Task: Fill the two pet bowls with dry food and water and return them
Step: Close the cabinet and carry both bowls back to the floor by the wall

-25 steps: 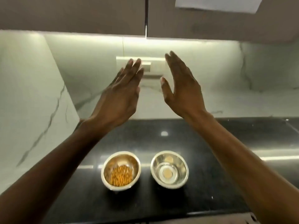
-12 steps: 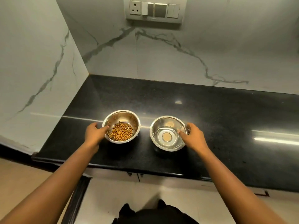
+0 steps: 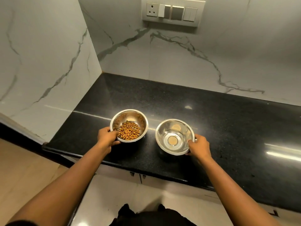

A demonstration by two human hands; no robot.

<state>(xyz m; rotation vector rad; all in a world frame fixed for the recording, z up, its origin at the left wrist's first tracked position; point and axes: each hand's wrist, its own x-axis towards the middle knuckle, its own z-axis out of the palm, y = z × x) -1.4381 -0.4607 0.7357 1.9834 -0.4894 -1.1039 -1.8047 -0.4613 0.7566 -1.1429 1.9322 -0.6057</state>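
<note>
On a black counter cornered by marble walls, left hand grips the kibble bowl, right hand the seemingly water-filled bowl.

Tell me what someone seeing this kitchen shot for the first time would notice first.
Two shiny steel bowls side by side near the front of the black counter: the bowl of brown kibble gripped by the left hand, and the bowl of clear water gripped by the right hand. Above them, a switch panel sits on the veined marble wall.
</note>
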